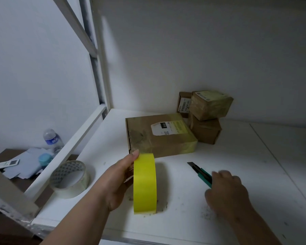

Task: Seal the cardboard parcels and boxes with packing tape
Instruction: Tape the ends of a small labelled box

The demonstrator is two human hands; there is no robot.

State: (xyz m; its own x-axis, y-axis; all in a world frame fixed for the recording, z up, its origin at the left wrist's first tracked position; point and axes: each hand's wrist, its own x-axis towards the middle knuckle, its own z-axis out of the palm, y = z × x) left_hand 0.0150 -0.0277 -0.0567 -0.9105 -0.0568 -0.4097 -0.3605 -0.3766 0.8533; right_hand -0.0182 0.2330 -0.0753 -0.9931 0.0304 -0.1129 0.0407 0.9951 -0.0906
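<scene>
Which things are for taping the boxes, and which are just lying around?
For the job: yellow tape in the left hand, knife under the right hand, clear tape, flat box, small boxes.

Just lying about: water bottle, remote, blue papers, blue lid.

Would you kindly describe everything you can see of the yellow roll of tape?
The yellow tape roll is a wide, bright, smooth roll that looks like plastic packing tape. It stands upright on its edge on the white surface, its outer band facing the camera, in front of the flat cardboard parcel. The left hand grips it from its left side, thumb at the top rim. No loose end shows.
</scene>
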